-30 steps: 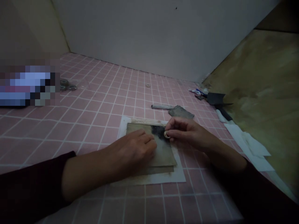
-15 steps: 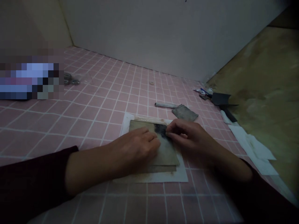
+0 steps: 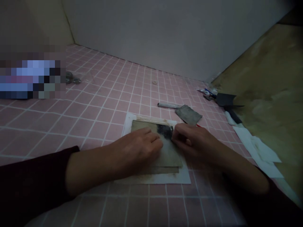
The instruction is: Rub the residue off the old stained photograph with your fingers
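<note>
A flat grey-brown slab (image 3: 169,154) with a dark smudge (image 3: 165,130) lies on a white sheet (image 3: 165,179) on the pink tiled surface. My left hand (image 3: 139,149) rests on the slab's left part, fingers curled down against it. My right hand (image 3: 191,140) sits at the slab's right edge beside the smudge, fingers pinched together low on the slab. Whatever the pinch holds is hidden by the fingers.
Behind the slab lie a grey metal rod (image 3: 169,105) and a grey scrap (image 3: 188,114). Dark pieces (image 3: 226,100) and white paper (image 3: 257,148) lie at the right by a brown board (image 3: 267,82). Small round metal parts (image 3: 72,78) sit far left. A white wall stands behind.
My right hand has turned its fingers down onto the slab; the small pale ring seen between its fingertips a second ago is now hidden. The left hand has stayed put.
</note>
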`<action>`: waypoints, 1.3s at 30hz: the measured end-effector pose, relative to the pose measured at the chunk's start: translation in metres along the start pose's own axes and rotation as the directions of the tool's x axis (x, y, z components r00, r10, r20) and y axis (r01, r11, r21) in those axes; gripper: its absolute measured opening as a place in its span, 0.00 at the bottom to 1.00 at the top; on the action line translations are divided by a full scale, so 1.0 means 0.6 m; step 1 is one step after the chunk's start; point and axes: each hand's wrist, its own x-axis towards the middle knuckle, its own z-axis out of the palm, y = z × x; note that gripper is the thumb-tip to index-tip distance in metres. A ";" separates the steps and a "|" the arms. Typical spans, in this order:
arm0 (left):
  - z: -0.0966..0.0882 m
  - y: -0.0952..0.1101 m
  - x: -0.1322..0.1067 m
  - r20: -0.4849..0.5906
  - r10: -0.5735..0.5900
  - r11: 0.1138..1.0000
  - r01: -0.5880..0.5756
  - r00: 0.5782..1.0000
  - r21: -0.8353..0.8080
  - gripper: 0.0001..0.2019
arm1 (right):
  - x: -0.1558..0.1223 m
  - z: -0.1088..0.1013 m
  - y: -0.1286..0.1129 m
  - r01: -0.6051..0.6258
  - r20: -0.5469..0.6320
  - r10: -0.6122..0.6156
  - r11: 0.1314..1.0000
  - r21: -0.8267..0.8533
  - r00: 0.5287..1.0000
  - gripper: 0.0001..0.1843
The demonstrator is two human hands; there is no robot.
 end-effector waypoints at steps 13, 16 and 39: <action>-0.002 -0.001 0.004 -0.028 0.019 1.000 -0.018 0.999 0.022 0.05 | 0.003 0.009 -0.011 0.008 -0.038 -0.010 0.999 -0.032 0.999 0.08; -0.002 0.000 0.004 -0.043 0.017 0.999 -0.016 0.999 0.030 0.07 | 0.005 0.013 -0.013 0.039 -0.064 -0.042 0.998 -0.041 0.997 0.07; -0.005 -0.001 0.005 -0.008 0.018 1.000 -0.018 1.000 0.011 0.07 | -0.003 0.006 -0.011 -0.057 0.014 0.058 0.994 -0.097 0.998 0.08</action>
